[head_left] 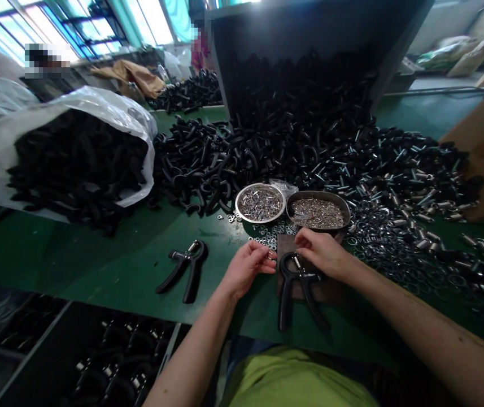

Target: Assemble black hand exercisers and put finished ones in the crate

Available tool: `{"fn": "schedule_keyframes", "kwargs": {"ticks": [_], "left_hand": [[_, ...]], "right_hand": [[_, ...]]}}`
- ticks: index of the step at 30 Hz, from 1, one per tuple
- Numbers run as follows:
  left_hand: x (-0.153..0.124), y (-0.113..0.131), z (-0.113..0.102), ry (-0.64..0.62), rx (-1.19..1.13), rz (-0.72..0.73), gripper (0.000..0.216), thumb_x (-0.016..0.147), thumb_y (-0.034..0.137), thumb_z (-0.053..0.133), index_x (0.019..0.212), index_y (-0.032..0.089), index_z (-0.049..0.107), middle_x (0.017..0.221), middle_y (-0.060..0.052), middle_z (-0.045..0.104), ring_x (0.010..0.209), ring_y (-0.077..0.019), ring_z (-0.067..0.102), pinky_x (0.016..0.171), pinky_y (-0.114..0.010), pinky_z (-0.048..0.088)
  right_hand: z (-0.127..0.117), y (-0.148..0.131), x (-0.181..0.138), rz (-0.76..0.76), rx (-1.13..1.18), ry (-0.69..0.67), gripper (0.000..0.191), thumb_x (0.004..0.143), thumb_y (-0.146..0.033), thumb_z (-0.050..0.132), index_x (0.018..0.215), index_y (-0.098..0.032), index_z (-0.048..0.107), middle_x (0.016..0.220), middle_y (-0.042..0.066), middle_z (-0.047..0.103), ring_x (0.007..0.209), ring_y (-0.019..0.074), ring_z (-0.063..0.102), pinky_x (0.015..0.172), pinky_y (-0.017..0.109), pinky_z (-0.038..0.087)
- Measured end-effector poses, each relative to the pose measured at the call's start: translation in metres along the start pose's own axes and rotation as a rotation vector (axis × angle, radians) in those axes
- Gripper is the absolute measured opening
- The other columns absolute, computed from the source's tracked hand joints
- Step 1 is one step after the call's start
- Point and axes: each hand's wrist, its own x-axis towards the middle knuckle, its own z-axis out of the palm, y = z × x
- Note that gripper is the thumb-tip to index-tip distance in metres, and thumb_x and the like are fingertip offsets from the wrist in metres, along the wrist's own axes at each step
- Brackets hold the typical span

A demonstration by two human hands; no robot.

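Observation:
A black hand grip strengthener [284,299] with a metal spring at its top lies partly on a small brown block [296,291] in front of me. My right hand [320,252] is just above its spring end, fingers pinched; whatever is between them is too small to tell. To the left of the strengthener, my left hand [250,265] has thumb and fingers closed on a small shiny metal piece [270,255]. Another strengthener [191,271] lies on the green table at the left. Small washers [269,234] are scattered just beyond my hands.
Behind the washers stand a round metal bowl [237,210] and an oval tin [347,210] of small metal parts. Black handles [199,164] heap across the back, below a large bin [309,28]. Rings and springs [394,243] lie right; a filled white bag [142,121] lies left.

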Motion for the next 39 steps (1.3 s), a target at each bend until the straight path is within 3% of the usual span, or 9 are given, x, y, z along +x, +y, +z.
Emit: {"fn": "schedule_keyframes", "kwargs": {"ticks": [5, 11, 14, 17, 20, 26, 31, 35, 39], "left_hand": [[-0.005, -0.012, -0.002, -0.075, -0.063, -0.067, 0.023, 0.074, 0.028, 0.07, 0.081, 0.013, 0.054, 0.07, 0.0, 0.062, 0.053, -0.0054, 0.059, 0.05, -0.016, 0.053], [-0.01, -0.015, -0.001, -0.133, -0.106, -0.121, 0.026, 0.07, 0.025, 0.075, 0.086, 0.011, 0.062, 0.071, 0.0, 0.062, 0.057, -0.005, 0.059, 0.057, -0.015, 0.054], [-0.013, -0.015, 0.0, -0.156, -0.12, -0.112, 0.028, 0.068, 0.022, 0.077, 0.089, 0.01, 0.064, 0.077, -0.002, 0.064, 0.065, -0.0072, 0.062, 0.066, -0.018, 0.055], [-0.017, -0.013, 0.002, -0.178, -0.134, -0.101, 0.029, 0.066, 0.018, 0.078, 0.09, 0.01, 0.064, 0.078, -0.002, 0.065, 0.07, -0.0081, 0.063, 0.073, -0.02, 0.054], [-0.019, -0.011, 0.007, -0.185, -0.141, -0.105, 0.033, 0.063, 0.016, 0.079, 0.09, 0.012, 0.062, 0.075, 0.0, 0.064, 0.069, -0.0086, 0.063, 0.071, -0.021, 0.053], [-0.02, -0.018, 0.024, -0.068, -0.113, 0.034, 0.031, 0.065, 0.021, 0.078, 0.088, 0.015, 0.057, 0.076, 0.001, 0.064, 0.07, -0.0087, 0.062, 0.075, -0.023, 0.05], [-0.02, -0.025, 0.033, 0.067, 0.322, 0.297, 0.021, 0.071, 0.022, 0.07, 0.089, 0.018, 0.059, 0.075, 0.0, 0.065, 0.07, -0.0129, 0.061, 0.071, -0.024, 0.047], [-0.019, -0.028, 0.029, 0.021, 0.818, 0.446, 0.021, 0.077, 0.016, 0.06, 0.097, 0.023, 0.058, 0.082, -0.001, 0.065, 0.078, -0.0163, 0.06, 0.074, -0.026, 0.044], [-0.014, -0.03, 0.029, -0.055, 1.099, 0.501, 0.023, 0.079, 0.01, 0.054, 0.098, 0.023, 0.054, 0.086, -0.003, 0.063, 0.082, -0.0185, 0.056, 0.075, -0.029, 0.043]], "right_hand": [[0.001, -0.018, 0.005, -0.105, -0.305, -0.096, 0.019, 0.077, -0.007, 0.047, 0.092, -0.017, 0.053, 0.087, 0.006, 0.065, 0.081, 0.018, 0.061, 0.069, 0.028, 0.041], [0.008, -0.031, 0.004, -0.219, -0.612, -0.189, 0.012, 0.085, -0.012, 0.046, 0.089, -0.018, 0.056, 0.086, 0.008, 0.063, 0.079, 0.0194, 0.059, 0.063, 0.027, 0.039], [0.008, -0.024, -0.001, -0.174, -0.49, -0.113, 0.008, 0.084, -0.017, 0.051, 0.089, -0.019, 0.058, 0.085, 0.006, 0.065, 0.082, 0.0194, 0.059, 0.068, 0.028, 0.04], [0.005, -0.026, -0.012, -0.183, -0.169, -0.035, 0.012, 0.086, -0.022, 0.052, 0.094, -0.019, 0.061, 0.09, 0.005, 0.066, 0.087, 0.0172, 0.059, 0.075, 0.028, 0.042], [0.004, -0.037, -0.024, -0.161, 0.118, -0.041, 0.011, 0.086, -0.024, 0.054, 0.088, -0.019, 0.063, 0.083, 0.001, 0.066, 0.077, 0.013, 0.06, 0.069, 0.024, 0.042], [0.017, -0.043, -0.032, 0.046, 0.207, 0.088, 0.01, 0.083, -0.023, 0.054, 0.076, -0.018, 0.059, 0.07, -0.001, 0.062, 0.06, 0.0114, 0.055, 0.058, 0.024, 0.04], [0.019, -0.027, -0.043, 0.073, 0.147, 0.135, 0.016, 0.088, -0.026, 0.046, 0.086, -0.018, 0.06, 0.078, 0.002, 0.065, 0.069, 0.0147, 0.059, 0.067, 0.027, 0.044], [-0.002, 0.009, -0.072, 0.056, -0.298, 0.277, 0.02, 0.088, -0.026, 0.046, 0.1, -0.016, 0.059, 0.099, 0.009, 0.062, 0.096, 0.0226, 0.054, 0.085, 0.036, 0.042], [-0.017, 0.055, -0.103, 0.187, -0.733, 0.288, 0.025, 0.084, -0.036, 0.053, 0.098, -0.015, 0.058, 0.094, 0.013, 0.057, 0.09, 0.0275, 0.052, 0.075, 0.038, 0.043]]}}
